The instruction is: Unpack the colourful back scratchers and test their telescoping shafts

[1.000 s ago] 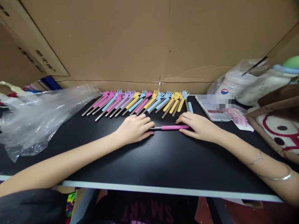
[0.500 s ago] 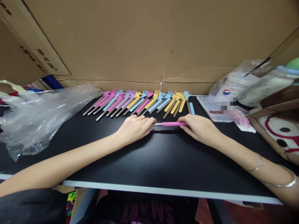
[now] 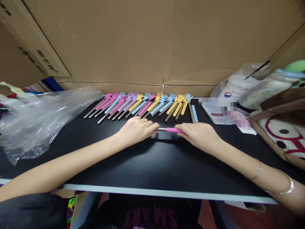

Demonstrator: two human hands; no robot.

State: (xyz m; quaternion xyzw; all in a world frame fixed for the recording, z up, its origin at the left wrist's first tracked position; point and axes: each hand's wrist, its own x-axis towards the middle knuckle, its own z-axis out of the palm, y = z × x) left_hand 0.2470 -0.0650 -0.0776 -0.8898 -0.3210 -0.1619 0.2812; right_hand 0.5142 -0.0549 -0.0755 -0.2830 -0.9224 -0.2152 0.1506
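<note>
My left hand (image 3: 137,131) is closed around one end of a back scratcher, just above the black table. Between my hands show a short stretch of its metal rod and a pink handle sleeve (image 3: 173,130). My right hand (image 3: 201,135) pinches the right part of that pink sleeve. The scratcher's claw head is not visible. Behind my hands lies a slanted row of back scratchers (image 3: 171,108) with pink, blue, purple and yellow claws and sleeves. At the row's right end, a loose blue sleeve (image 3: 194,114) lies beside a blue-clawed scratcher (image 3: 191,109) with a bare rod.
Clear plastic bags (image 3: 45,121) cover the left of the table (image 3: 147,171). On the right are a phone (image 3: 218,118), a pink card (image 3: 245,124), a bagged cup (image 3: 240,86), a bottle (image 3: 259,90) and a brown cartoon-faced item (image 3: 283,133). A cardboard wall (image 3: 143,41) stands behind.
My right hand has shifted left, nearer my left hand, so less of the pink sleeve shows. My left hand has barely moved and keeps its grip. The view has turned slightly right.
</note>
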